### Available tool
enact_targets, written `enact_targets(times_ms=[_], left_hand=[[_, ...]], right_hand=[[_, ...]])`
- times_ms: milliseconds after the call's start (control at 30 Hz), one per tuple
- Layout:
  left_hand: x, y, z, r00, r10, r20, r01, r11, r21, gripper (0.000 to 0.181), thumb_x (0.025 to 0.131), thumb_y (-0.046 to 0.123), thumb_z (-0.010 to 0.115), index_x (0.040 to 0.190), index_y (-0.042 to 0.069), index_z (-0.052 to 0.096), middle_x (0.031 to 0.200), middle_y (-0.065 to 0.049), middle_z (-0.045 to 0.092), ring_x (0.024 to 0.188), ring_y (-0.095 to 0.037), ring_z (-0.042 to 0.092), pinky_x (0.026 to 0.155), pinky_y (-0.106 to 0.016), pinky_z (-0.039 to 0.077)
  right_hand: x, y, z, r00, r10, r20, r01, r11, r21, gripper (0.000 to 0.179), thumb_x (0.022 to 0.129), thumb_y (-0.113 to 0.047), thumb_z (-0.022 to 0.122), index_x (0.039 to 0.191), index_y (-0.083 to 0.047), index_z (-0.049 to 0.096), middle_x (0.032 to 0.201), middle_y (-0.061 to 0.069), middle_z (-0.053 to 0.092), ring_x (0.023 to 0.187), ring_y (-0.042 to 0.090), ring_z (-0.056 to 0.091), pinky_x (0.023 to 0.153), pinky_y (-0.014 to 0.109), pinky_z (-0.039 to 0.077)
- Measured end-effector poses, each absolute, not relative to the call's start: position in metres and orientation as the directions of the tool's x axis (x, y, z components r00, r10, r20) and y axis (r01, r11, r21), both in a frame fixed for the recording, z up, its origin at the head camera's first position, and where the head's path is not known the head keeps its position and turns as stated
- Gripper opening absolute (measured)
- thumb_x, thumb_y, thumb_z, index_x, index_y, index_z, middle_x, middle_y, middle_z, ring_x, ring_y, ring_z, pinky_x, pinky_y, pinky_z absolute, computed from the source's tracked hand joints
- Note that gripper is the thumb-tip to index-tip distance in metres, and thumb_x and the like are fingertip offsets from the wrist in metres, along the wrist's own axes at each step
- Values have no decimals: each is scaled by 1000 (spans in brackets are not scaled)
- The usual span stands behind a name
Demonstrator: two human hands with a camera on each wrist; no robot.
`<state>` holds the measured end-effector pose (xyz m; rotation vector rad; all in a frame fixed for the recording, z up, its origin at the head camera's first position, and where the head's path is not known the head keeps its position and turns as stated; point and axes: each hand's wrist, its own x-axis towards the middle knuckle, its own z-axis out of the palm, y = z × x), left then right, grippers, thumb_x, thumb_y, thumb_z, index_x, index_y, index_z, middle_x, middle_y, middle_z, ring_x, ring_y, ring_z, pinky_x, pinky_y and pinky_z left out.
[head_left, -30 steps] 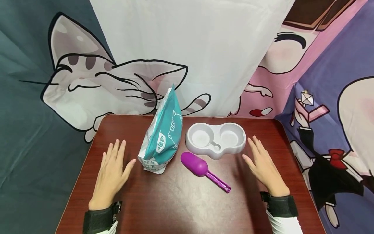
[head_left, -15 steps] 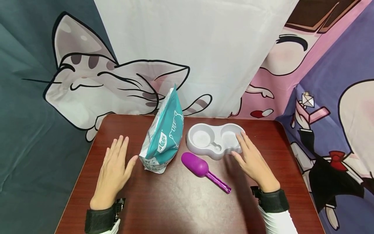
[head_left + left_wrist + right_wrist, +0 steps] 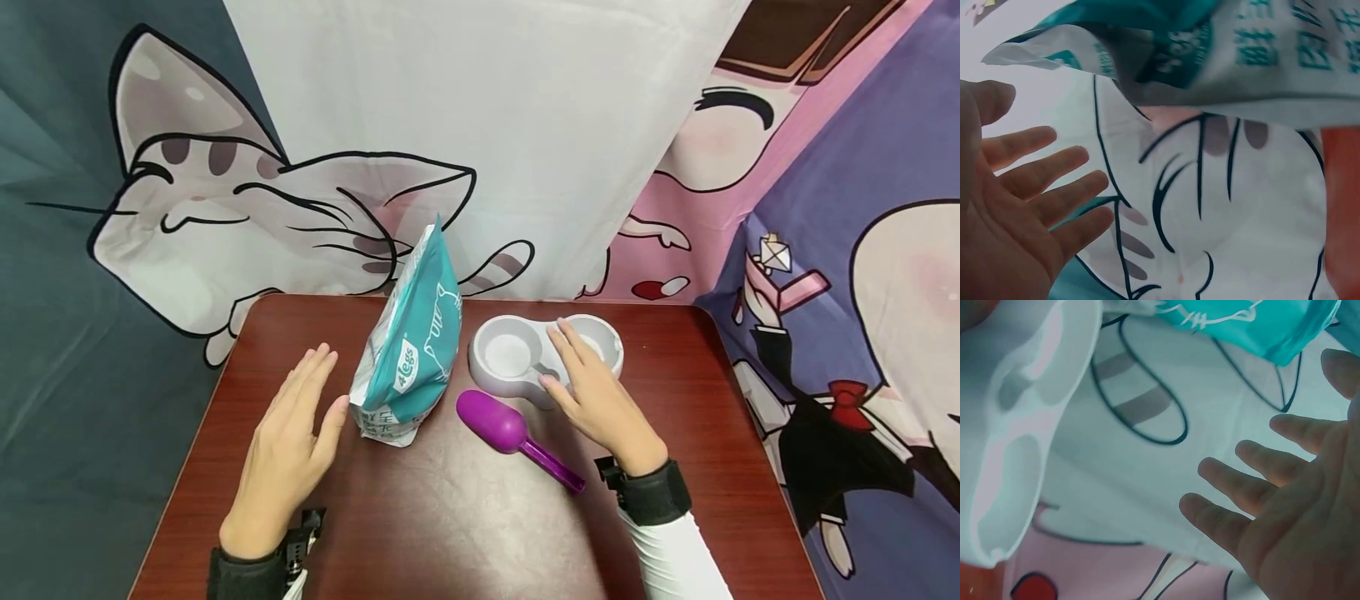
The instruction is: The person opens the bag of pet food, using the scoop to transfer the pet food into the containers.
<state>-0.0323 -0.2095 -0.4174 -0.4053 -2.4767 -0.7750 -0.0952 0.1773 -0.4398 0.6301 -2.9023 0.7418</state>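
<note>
A teal and white bag [image 3: 412,350] printed "4legs" stands on the table, its top pointed and its front facing right. Just left of it, my left hand [image 3: 281,458] is held with straight fingers and the thumb toward the bag; the left wrist view shows its bare palm [image 3: 1010,219]. My right hand [image 3: 603,400] hangs over the grey double pet bowl [image 3: 510,387], hiding part of its right half. Its fingers are extended and hold nothing, as the right wrist view shows the palm [image 3: 1310,519]. Below the bowl lies a purple scoop [image 3: 498,423], handle toward the lower right.
The brown wooden table [image 3: 450,533] has rounded far corners. Behind it hangs a cloth backdrop [image 3: 480,100] printed with a cartoon cat and figures. A black strap [image 3: 656,496] with a small camera wraps each wrist.
My right hand has moved left, from beside the bowl to over it. My left hand has turned slightly onto its edge near the bag. Bag, bowl and scoop stay put.
</note>
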Motion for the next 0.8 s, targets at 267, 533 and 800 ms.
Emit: enact_targets(times_ms=[267,533,800], left_hand=[[-37,-204,-400,-810,90,580,484,662,573,44,91,8,63,134,14,58,135,-7,60,126,-17,56,108,-10,34],[-46,-198,-388,-832,111,543,490,605,628,43,89,4,64,132,14,60,132,-3,62,124,-10,57,106,-11,37],[-54,-191,-382,-873,133,469,462,533,709,39,93,6,59,131,18,61,130,3,64,122,-7,57,104,-11,39]], right_hand=[[-97,146,-426,-854,-468,228,-517,712,-474,68,98,-43,51,155,-19,22,162,1,18,145,26,30,115,49,32],[-98,123,-417,-821,-518,240,-562,656,-504,67,99,-44,49,155,-19,21,161,1,20,147,20,26,117,45,30],[-97,94,-404,-780,-587,217,-588,567,-577,66,99,-50,44,155,-27,18,161,-7,20,147,14,24,117,44,30]])
